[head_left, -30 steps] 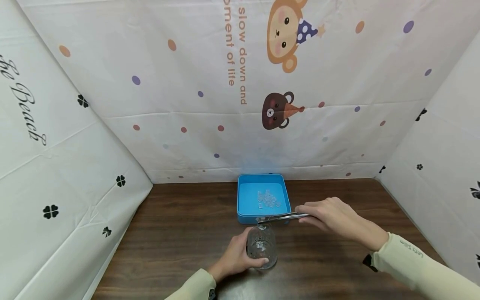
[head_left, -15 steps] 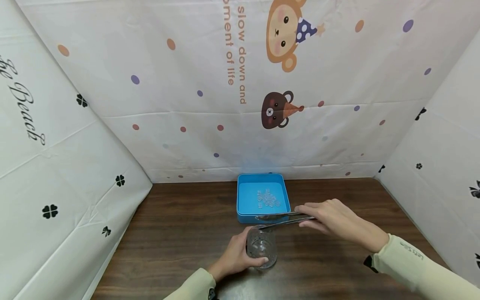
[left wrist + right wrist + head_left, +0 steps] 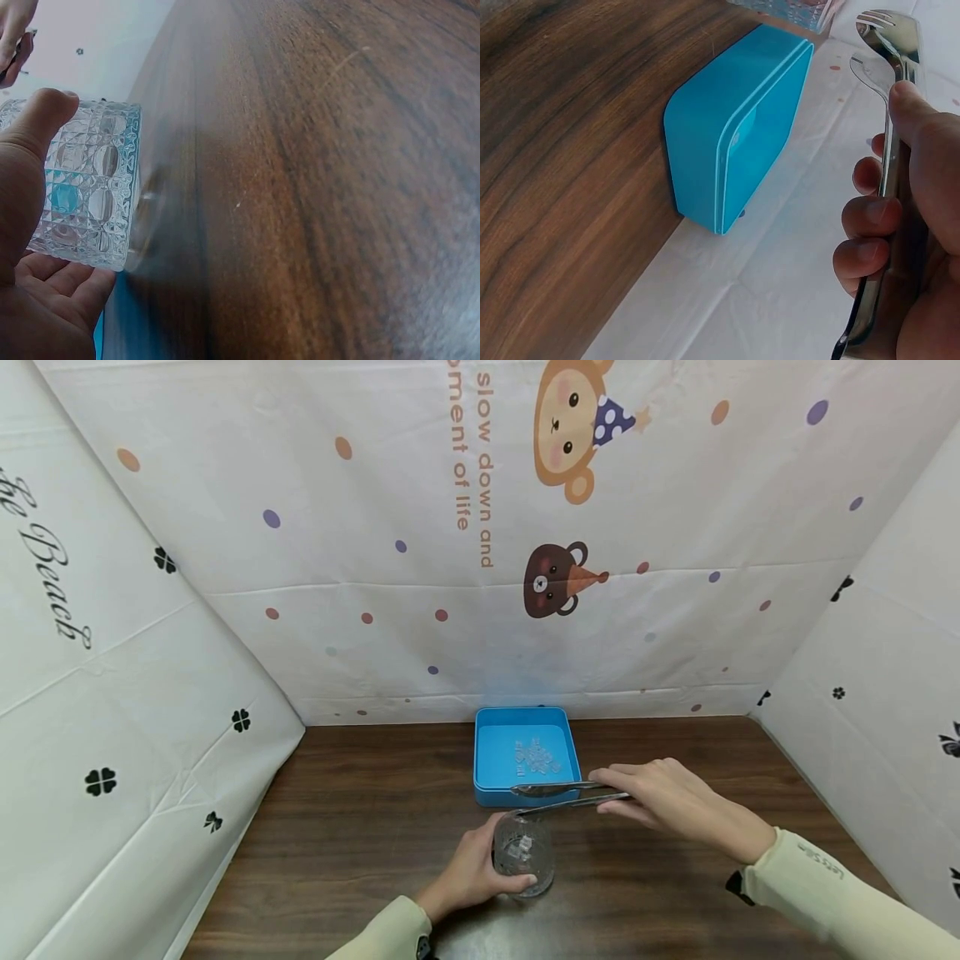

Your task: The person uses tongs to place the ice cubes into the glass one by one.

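A clear cut-glass tumbler [image 3: 534, 867] stands on the table, with my left hand [image 3: 472, 867] gripping its side between thumb and fingers. The left wrist view shows the tumbler's faceted wall [image 3: 105, 180] up close. Clear pieces [image 3: 521, 847] like ice cubes lie inside it. My right hand [image 3: 663, 795] holds metal serving tongs [image 3: 551, 789] from the right. Their two arms are spread apart, the lower tip at the tumbler's mouth and the upper one near the tray's front wall. In the right wrist view nothing shows between the tong tips [image 3: 891, 34].
Just behind the tumbler, a square blue tray [image 3: 491, 797] holds several clear pieces [image 3: 537, 757]. The brown wooden table [image 3: 360, 835] ends at a patterned white cloth [image 3: 375, 643] at the back, with more cloth at both sides.
The tongs have opened from nearly closed above the tumbler, releasing a clear piece from their tips. Clear pieces now show lower inside the tumbler. Both hands have stayed almost in place.
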Demonstrator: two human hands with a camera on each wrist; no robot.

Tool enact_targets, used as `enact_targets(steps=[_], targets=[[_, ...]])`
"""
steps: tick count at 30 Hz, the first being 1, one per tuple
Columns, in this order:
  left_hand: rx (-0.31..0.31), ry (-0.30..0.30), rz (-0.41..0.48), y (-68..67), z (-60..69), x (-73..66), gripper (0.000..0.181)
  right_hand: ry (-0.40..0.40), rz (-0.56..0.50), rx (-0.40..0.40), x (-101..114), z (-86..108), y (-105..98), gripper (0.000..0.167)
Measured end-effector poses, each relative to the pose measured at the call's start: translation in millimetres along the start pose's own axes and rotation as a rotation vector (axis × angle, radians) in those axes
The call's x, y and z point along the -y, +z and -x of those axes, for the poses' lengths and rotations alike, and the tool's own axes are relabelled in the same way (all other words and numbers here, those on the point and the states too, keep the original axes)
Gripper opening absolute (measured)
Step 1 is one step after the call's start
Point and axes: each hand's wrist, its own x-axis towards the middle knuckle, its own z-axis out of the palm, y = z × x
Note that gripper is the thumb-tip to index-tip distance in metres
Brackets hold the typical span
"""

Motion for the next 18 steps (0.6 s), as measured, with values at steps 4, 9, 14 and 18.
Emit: enact_targets(steps=[4,9,14,18], targets=[[-0.001,0.003,0.002,0.0,0.2,0.2,0.076,0.013,-0.008,0.018,-0.2,-1.4,0.0,0.034],[-0.01,0.006,-0.008,-0.3,0.4,-0.2,0.075,0.048,0.001,0.06,-3.1,-10.0,-0.6,0.035],[-0.002,-0.015,0.005,-1.6,1.0,-0.3,0.075,0.072,0.013,0.088,-12.6,-27.7,-1.6,0.037],[0.006,-0.016,0.006,-0.7,0.2,-0.2,0.075,0.093,0.013,0.103,-25.0,-40.4,-0.1,0.041]])
